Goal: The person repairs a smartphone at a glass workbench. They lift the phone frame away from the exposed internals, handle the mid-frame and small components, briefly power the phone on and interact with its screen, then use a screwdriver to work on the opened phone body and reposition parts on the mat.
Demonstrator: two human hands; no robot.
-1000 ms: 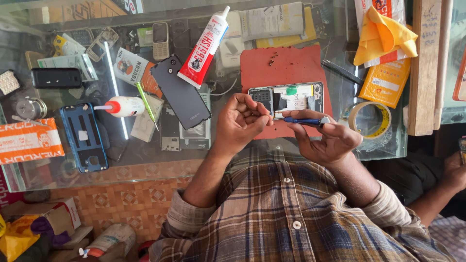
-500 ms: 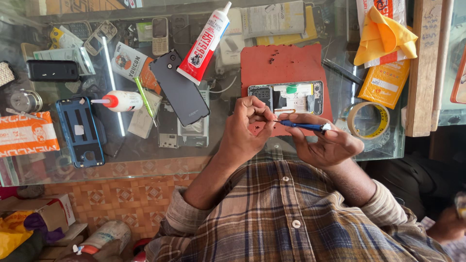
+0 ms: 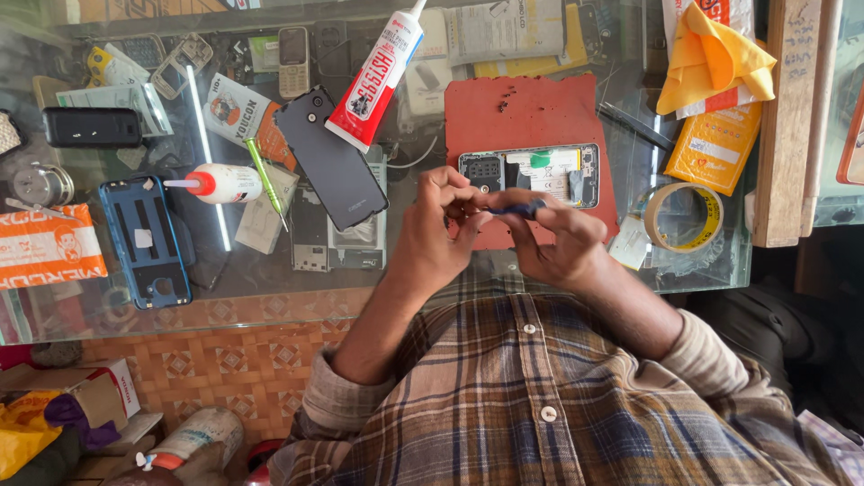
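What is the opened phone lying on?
The opened phone lies on a flat red mat on the glass counter. The hands hide the mat's near edge.

Your plaid sleeves, brown crossed with blue and cream, frame a dark blue tool point(image 3: 515, 209) over a red mat point(image 3: 540, 112). Around it: a yellow cloth point(image 3: 711, 58), a red-and-white glue tube point(image 3: 378, 76), a blue phone shell point(image 3: 144, 238), a black back cover point(image 3: 331, 171), and an orange packet point(image 3: 45, 247).

The opened phone point(image 3: 531, 175) lies on the mat point(image 3: 531, 117) on the desk point(image 3: 405, 270), with the tape roll point(image 3: 684, 216) right of the mat and the glue tube point(image 3: 378, 76) left of it.
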